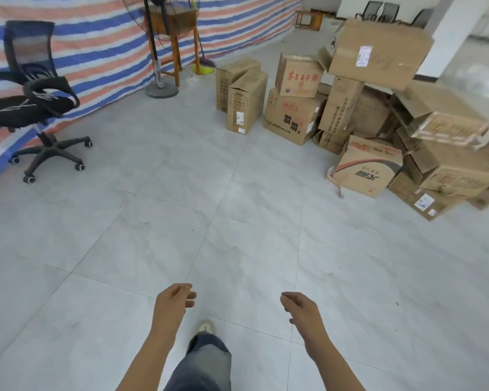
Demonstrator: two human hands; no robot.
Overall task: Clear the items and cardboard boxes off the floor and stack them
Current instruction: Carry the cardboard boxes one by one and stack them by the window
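Note:
Several brown cardboard boxes stand piled at the right of the room. A tall narrow box (246,104) is at the pile's left edge, a box with red characters (298,76) sits on a larger one (292,119), and a big box (378,52) tops the pile. A red-striped box (364,167) lies in front on the floor. My left hand (172,306) and my right hand (301,309) hang low in front of me, far from the boxes, fingers loosely curled and holding nothing.
A black office chair (31,103) stands at the left before a striped tarp wall (96,43). A pedestal fan (160,80) and a wooden stool (178,38) are at the back. Grey floor tiles (181,193) spread between me and the boxes. My leg and shoe (206,327) show below.

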